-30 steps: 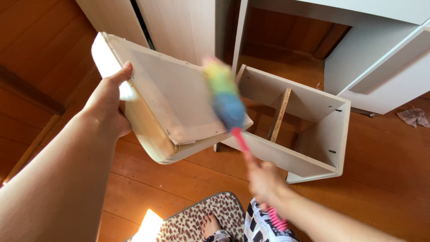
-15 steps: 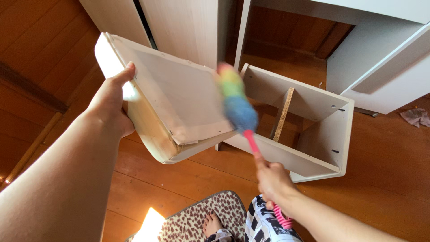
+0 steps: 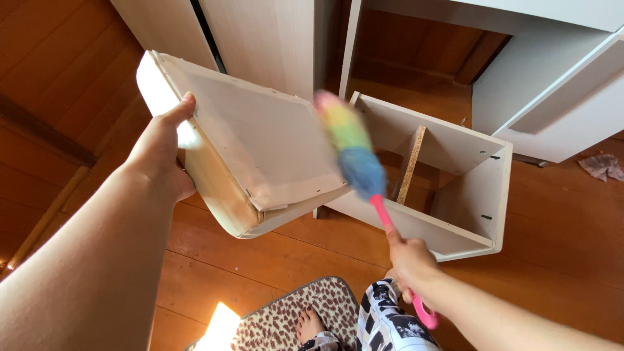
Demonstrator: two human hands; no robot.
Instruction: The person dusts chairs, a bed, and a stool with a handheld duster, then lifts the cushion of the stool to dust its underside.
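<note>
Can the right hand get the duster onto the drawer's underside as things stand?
Probably yes. The left hand holds the drawer tilted, its bare bottom panel facing the right hand. The duster head already overlaps the panel's right edge, with nothing between them; actual contact cannot be told through the blur.

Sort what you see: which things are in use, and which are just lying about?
In use:
left hand holding the drawer
right hand holding the duster

Lying about:
open box on the floor
crumpled cloth
spotted mat
</note>
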